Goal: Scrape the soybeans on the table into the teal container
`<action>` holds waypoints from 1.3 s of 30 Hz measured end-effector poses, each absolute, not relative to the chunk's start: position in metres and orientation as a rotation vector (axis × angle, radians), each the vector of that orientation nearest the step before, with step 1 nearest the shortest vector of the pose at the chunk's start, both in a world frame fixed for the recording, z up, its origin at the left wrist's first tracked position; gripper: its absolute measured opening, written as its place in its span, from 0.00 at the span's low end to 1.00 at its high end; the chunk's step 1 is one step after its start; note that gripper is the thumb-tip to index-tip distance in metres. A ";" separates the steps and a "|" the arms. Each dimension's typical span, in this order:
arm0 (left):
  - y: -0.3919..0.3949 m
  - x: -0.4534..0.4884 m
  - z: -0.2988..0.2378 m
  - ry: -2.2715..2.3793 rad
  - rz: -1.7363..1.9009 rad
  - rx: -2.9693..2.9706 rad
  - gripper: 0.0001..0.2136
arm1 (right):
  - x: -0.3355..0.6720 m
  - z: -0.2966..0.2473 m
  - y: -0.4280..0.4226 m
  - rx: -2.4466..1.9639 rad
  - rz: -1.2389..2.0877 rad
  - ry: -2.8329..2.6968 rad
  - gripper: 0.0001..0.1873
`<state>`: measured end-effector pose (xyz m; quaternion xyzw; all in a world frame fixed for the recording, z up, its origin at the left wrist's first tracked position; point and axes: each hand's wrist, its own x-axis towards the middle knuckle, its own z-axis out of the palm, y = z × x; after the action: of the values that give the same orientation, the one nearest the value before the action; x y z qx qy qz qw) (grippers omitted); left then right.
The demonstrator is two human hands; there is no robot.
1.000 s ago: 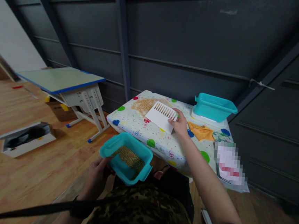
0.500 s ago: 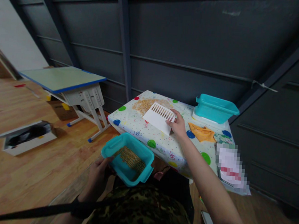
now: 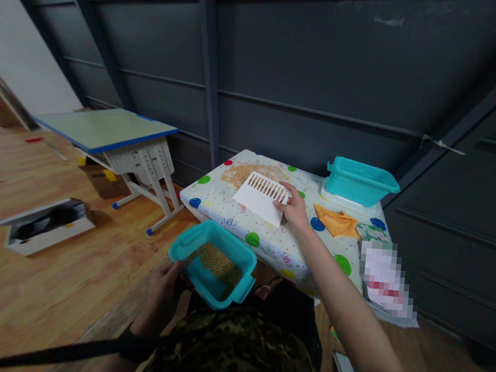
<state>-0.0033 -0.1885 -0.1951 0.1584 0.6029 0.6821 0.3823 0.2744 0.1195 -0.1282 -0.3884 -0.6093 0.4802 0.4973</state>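
My left hand (image 3: 169, 283) grips the near left side of a turquoise plastic bin (image 3: 248, 255), with its thumb over the rim. Soybeans (image 3: 217, 262) lie in the bottom of that bin, which is held below the table's front edge. With fingers closed round its right end, my right hand (image 3: 292, 204) holds a white slotted scraper (image 3: 253, 200) over the table. Just beyond the scraper, a pile of loose soybeans (image 3: 235, 175) is spread on the dotted tablecloth (image 3: 203, 196). The scraper's lower edge is close to the cloth; whether it touches I cannot tell.
A second turquoise bin (image 3: 359, 184) stands on a white base at the table's back right. An orange cloth (image 3: 338, 221) and a blurred-out sheet (image 3: 381, 273) lie nearer. Leftward are a school desk (image 3: 109, 130) and an open white box (image 3: 50, 232) on the floor. A dark panelled wall (image 3: 320, 59) rises behind.
My right hand has shifted the scraper slightly left and toward me, still gripping it. The bin in my left hand stays nearly in place. The whole view has moved very slightly.
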 end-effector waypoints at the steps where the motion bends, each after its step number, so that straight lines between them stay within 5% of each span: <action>1: -0.188 -0.004 -0.197 1.539 1.741 0.402 0.22 | 0.274 -0.128 0.118 -0.937 1.169 -1.478 0.45; 39: -0.159 0.003 -0.158 1.459 1.746 0.309 0.23 | 0.266 -0.110 0.081 -0.840 1.343 -1.565 0.49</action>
<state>0.0034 -0.1593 -0.1579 0.1228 0.5794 0.6934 0.4104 0.2657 0.0811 -0.1104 -0.3383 -0.6306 0.5412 0.4417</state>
